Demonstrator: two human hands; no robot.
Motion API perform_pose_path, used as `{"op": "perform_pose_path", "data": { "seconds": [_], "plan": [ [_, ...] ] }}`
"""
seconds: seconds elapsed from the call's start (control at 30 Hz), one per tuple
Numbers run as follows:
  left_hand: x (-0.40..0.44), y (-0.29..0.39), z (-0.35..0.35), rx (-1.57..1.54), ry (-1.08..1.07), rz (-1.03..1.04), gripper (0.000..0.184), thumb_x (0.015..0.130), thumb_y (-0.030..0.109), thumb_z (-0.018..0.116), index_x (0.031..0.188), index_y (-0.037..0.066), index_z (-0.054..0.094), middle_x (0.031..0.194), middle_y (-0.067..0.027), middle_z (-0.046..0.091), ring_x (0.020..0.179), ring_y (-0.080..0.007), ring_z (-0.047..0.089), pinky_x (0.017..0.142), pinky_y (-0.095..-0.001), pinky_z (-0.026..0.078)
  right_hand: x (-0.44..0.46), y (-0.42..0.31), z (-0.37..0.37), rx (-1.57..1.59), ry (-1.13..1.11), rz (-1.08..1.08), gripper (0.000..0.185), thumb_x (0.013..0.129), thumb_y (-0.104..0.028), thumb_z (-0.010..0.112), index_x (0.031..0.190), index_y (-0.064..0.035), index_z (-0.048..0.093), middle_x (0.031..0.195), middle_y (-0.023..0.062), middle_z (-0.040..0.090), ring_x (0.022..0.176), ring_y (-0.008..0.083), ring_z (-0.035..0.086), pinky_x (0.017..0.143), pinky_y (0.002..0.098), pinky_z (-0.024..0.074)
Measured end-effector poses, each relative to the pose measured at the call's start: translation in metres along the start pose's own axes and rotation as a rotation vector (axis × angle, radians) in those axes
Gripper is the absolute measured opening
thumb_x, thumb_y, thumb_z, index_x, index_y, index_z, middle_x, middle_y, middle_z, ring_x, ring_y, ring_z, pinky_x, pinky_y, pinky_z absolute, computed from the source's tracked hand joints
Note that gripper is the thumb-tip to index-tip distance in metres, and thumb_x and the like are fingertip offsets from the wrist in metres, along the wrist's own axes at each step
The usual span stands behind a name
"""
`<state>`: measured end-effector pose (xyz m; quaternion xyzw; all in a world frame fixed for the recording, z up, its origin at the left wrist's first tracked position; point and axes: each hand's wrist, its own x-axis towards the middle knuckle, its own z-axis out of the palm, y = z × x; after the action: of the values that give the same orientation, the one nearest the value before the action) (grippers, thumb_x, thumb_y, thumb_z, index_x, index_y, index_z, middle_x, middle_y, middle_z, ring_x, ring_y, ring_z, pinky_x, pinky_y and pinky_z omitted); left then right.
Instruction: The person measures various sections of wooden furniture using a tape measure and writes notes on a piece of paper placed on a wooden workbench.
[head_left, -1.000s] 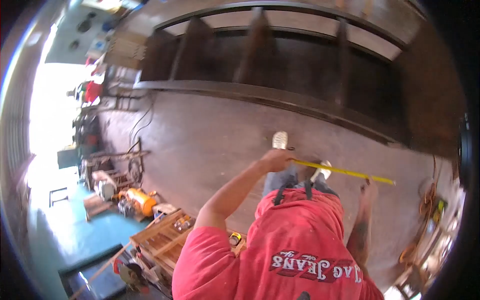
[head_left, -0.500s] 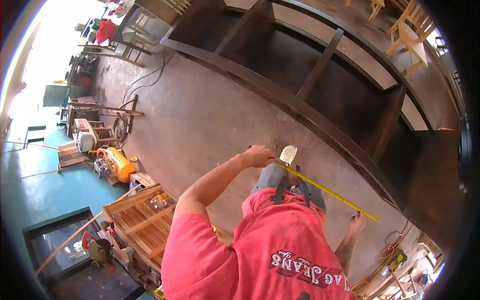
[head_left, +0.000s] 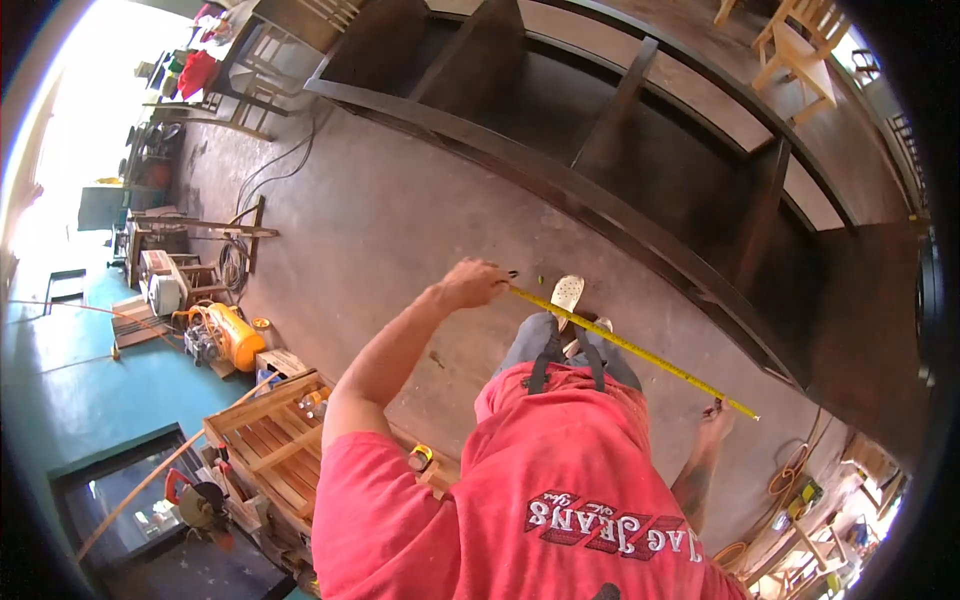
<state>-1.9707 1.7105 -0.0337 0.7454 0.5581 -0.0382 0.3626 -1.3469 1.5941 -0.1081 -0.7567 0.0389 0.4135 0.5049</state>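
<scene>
A yellow tape measure blade (head_left: 630, 350) stretches diagonally in front of my body, above my shoes. Its upper left end runs into my left hand (head_left: 473, 284), which is closed around it; the tape's case is not visible. A small dark tip sticks out beside those fingers. Near the blade's free end, the fingers of my right hand (head_left: 714, 420) pinch it, and a short length passes beyond them. A small dark item shows at these fingers, too small to make out. Beyond both hands lies a long dark wooden frame (head_left: 560, 180) with dividers.
A slatted wooden crate (head_left: 270, 450) stands at the lower left, near a cutting saw (head_left: 202, 505) and an orange compressor (head_left: 236, 338). Cables (head_left: 235, 262) lie on the left floor. An orange hose (head_left: 790, 470) lies at the right. Wooden chairs (head_left: 800, 60) stand beyond the frame.
The view has turned, showing more of the frame and the chairs. My left hand has moved left and up in the view with its end of the tape; both hands still hold it.
</scene>
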Motion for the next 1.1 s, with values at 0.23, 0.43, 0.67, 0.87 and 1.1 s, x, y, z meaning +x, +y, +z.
{"op": "perform_pose_path", "data": {
  "seconds": [0.23, 0.43, 0.67, 0.87, 1.1],
  "plan": [
    [-0.042, 0.004, -0.057, 0.147, -0.023, -0.142, 0.025, 0.096, 0.027, 0.056, 0.106, 0.01, 0.071, 0.105, -0.0106, 0.069, 0.104, -0.0314, 0.062, 0.091, -0.0451, 0.05, 0.038, -0.007, -0.053, -0.034, 0.071, -0.033, 0.02, 0.097, -0.023, 0.063, 0.086, -0.0064, 0.059, 0.071, 0.0017, 0.058, 0.05, 0.0143, 0.047, 0.048, 0.028, 0.0398],
    [-0.039, -0.015, -0.043, 0.107, 0.022, -0.009, 0.023, 0.095, 0.026, 0.058, 0.102, 0.01, 0.073, 0.103, -0.011, 0.069, 0.099, -0.0314, 0.064, 0.087, -0.045, 0.052, 0.055, 0.012, -0.075, -0.146, 0.098, -0.207, 0.017, 0.097, -0.017, 0.059, 0.084, -0.0065, 0.057, 0.069, 0.0012, 0.054, 0.054, 0.0135, 0.047, 0.049, 0.0277, 0.0401],
    [-0.02, -0.035, -0.044, 0.031, -0.068, 0.028, 0.024, 0.092, 0.029, 0.056, 0.098, 0.013, 0.073, 0.099, -0.0138, 0.069, 0.095, -0.0361, 0.066, 0.081, -0.0469, 0.053, 0.046, 0.035, -0.096, -0.054, -0.04, -0.243, 0.012, 0.098, -0.018, 0.058, 0.088, -0.0115, 0.056, 0.075, -0.0032, 0.047, 0.062, 0.008, 0.044, 0.053, 0.0218, 0.0383],
    [-0.005, -0.062, -0.077, 0.02, -0.164, 0.107, 0.028, 0.093, 0.031, 0.056, 0.096, 0.008, 0.071, 0.098, -0.0164, 0.069, 0.093, -0.0396, 0.065, 0.081, -0.0489, 0.052, 0.018, 0.034, -0.059, 0.282, 0.075, -0.138, 0.008, 0.098, -0.019, 0.06, 0.102, -0.013, 0.062, 0.082, -0.001, 0.052, 0.069, 0.0078, 0.046, 0.062, 0.0225, 0.0422],
    [0.03, -0.154, -0.082, -0.003, -0.202, 0.255, 0.034, 0.096, 0.036, 0.055, 0.102, 0.008, 0.072, 0.099, -0.0187, 0.069, 0.094, -0.041, 0.064, 0.082, -0.0495, 0.051, -0.072, 0.111, 0.098, -0.251, -0.059, -0.233, 0.048, 0.094, -0.011, 0.052, 0.141, -0.0025, 0.048, 0.141, 0.013, 0.052, 0.13, 0.0283, 0.049, 0.105, 0.0408, 0.0437]
  ]
}}
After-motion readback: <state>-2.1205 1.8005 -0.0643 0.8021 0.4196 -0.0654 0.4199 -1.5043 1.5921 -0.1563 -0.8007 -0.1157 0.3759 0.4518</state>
